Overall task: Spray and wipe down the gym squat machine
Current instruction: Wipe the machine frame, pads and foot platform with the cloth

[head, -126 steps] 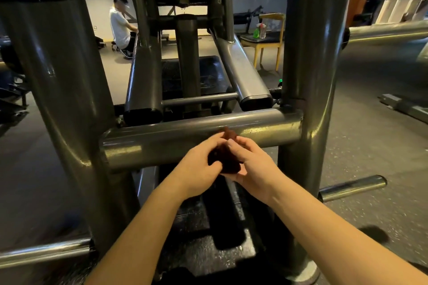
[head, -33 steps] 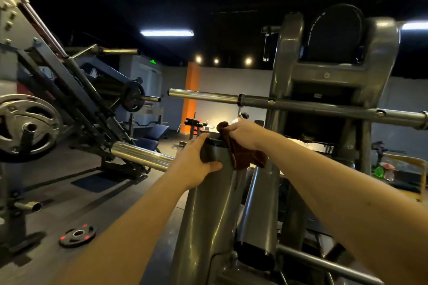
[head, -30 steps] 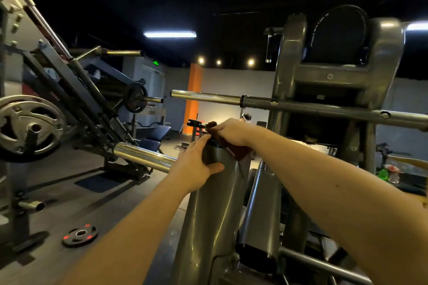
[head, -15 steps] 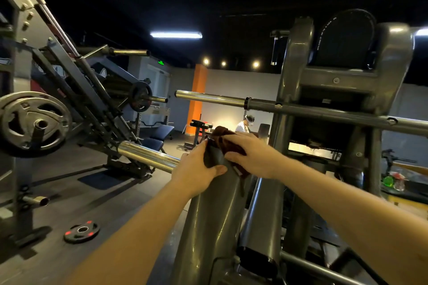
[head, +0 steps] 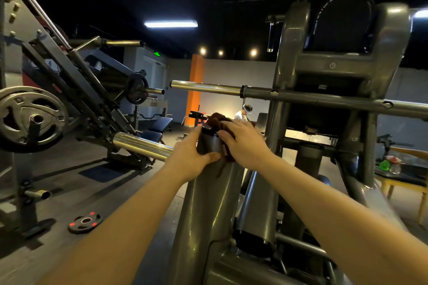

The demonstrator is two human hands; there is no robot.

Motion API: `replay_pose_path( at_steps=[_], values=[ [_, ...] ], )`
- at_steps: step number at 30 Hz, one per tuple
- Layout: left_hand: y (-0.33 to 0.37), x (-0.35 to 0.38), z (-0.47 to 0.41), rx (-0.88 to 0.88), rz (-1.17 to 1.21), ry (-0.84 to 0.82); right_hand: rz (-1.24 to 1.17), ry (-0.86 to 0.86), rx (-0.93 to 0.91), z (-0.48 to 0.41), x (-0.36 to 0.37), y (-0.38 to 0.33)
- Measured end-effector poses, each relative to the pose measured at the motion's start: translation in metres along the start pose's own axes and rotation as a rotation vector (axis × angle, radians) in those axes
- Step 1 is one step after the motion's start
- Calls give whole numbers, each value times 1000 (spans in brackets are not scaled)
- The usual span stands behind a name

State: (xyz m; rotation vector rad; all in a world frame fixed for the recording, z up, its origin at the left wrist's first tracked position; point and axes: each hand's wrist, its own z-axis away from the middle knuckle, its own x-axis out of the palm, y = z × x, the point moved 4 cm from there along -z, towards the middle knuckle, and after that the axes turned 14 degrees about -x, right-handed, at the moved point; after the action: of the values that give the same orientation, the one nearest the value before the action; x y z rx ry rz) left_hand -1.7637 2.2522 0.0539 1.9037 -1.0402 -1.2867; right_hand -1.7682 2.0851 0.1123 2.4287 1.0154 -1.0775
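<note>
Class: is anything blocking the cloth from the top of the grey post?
Nothing visible: the right hand presses the cloth directly onto the top of the post, while the left hand grips it just below.

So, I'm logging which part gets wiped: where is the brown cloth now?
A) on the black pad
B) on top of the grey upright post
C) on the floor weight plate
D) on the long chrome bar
B: the right hand presses the brown cloth onto the capped top of the grey upright post, which the left hand holds just below.
</note>
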Motion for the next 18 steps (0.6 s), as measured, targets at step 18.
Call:
replay_pose_path(
  at_steps=[18],
  values=[
    [6, 1, -1, -3, -106, -29, -423, 431, 222, 18, 26, 11]
  ],
)
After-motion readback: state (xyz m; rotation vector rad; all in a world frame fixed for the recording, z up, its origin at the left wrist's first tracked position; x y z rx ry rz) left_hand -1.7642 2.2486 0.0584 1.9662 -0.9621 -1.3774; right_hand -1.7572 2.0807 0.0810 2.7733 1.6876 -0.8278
